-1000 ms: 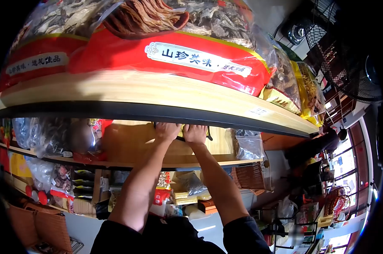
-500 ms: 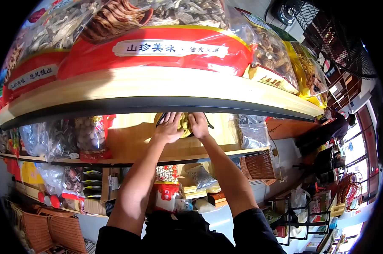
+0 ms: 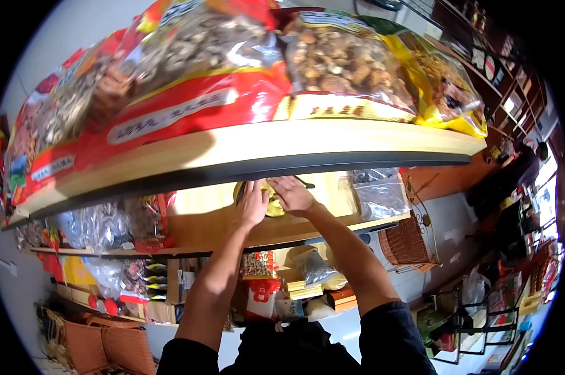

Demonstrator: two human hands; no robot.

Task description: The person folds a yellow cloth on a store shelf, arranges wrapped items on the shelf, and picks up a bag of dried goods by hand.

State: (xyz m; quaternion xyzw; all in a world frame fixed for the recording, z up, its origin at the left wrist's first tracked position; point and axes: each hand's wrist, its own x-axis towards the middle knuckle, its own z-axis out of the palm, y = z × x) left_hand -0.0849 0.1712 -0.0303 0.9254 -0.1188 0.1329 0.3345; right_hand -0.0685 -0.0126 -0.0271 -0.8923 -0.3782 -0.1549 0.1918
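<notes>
On the wooden middle shelf [image 3: 201, 215], beneath the upper shelf's dark edge, lies a yellow, crumpled, cloth-like item [image 3: 274, 209] with black parts along its sides; I cannot tell its exact kind. My left hand [image 3: 254, 205] rests against its left side, fingers stretched out and partly hidden by the upper shelf's edge. Across its top right lies my right hand [image 3: 292, 196], flat, with the fingers pointing left toward the left hand. Neither hand visibly grips it.
Large bags of dried food [image 3: 345, 62] stand on the upper shelf [image 3: 245, 140] overhead. Clear plastic packs [image 3: 382, 195] sit right of my hands; more bags [image 3: 101, 226] sit left. Below are packets [image 3: 262, 297]. A wicker basket [image 3: 404, 240] and a person [image 3: 507, 175] are at right.
My right hand has turned from the item's right side to lie across its top. My left hand has shifted slightly and turned more edge-on. The whole view has swung, showing more of the right.
</notes>
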